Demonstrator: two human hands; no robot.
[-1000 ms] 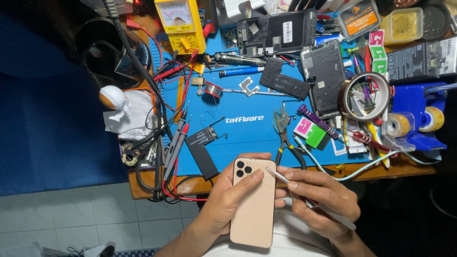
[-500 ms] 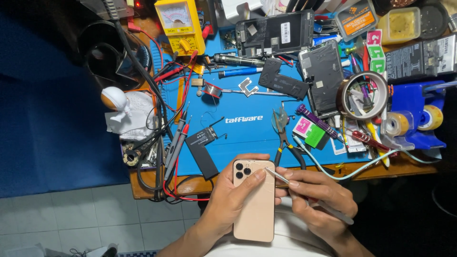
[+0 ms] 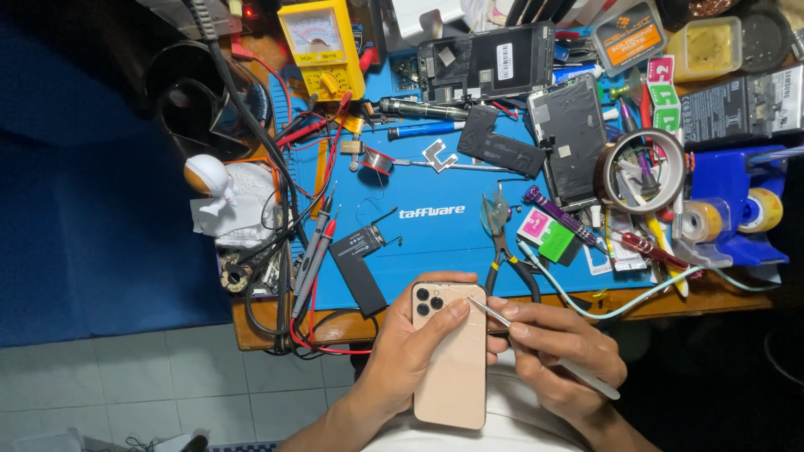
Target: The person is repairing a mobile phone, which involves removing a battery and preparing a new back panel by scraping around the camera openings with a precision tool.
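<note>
My left hand (image 3: 410, 351) grips a gold smartphone (image 3: 450, 372) with its back up and its triple camera toward the bench; the thumb lies across the back glass. My right hand (image 3: 557, 351) pinches a thin metal-tipped tool (image 3: 536, 343) like a pen. The tool's tip rests on the phone's right edge near the top, beside my left thumb. Both hands hover over my lap just in front of the table's wooden edge (image 3: 670, 305).
A blue work mat (image 3: 435, 238) holds a black battery (image 3: 358, 268), pliers (image 3: 501, 243), a purple screwdriver (image 3: 559, 216), an opened phone frame (image 3: 569, 138) and a black part (image 3: 501, 151). A yellow multimeter (image 3: 322, 46), probe leads (image 3: 314, 251), tape rolls (image 3: 641, 172) and a blue tape dispenser (image 3: 737, 209) crowd around.
The hands, phone and tool hold nearly the same pose; the view has only shifted slightly.
</note>
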